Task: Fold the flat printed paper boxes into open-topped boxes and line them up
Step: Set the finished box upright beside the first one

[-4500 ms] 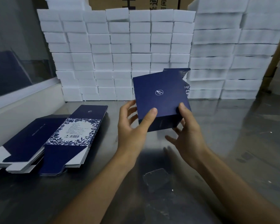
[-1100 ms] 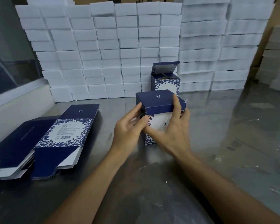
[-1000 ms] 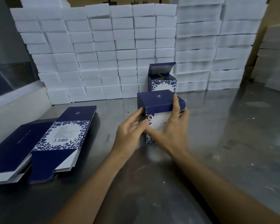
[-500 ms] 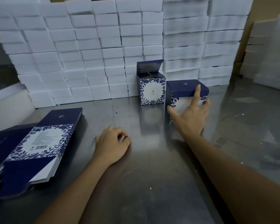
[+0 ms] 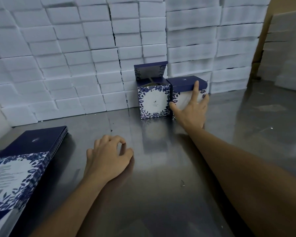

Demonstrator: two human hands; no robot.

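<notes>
Right hand [image 5: 190, 110] spread flat against second box [image 5: 186, 84]; left hand [image 5: 108, 159] loosely curled, holding nothing, on table [image 5: 161, 194]. Two folded boxes touching, first box [image 5: 153, 101] on the left. One flat stack [image 5: 20, 166].

Dim, bluish, soft wide-angle warp

No legible text on the printed boxes [image 5: 153, 101].

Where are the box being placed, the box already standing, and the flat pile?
Box being placed [image 5: 186, 83]: head view, dark blue top flap.
Standing box [image 5: 154, 101]: head view, white front panel.
Flat pile [image 5: 34, 140]: head view, top sheet's navy panel.
</notes>
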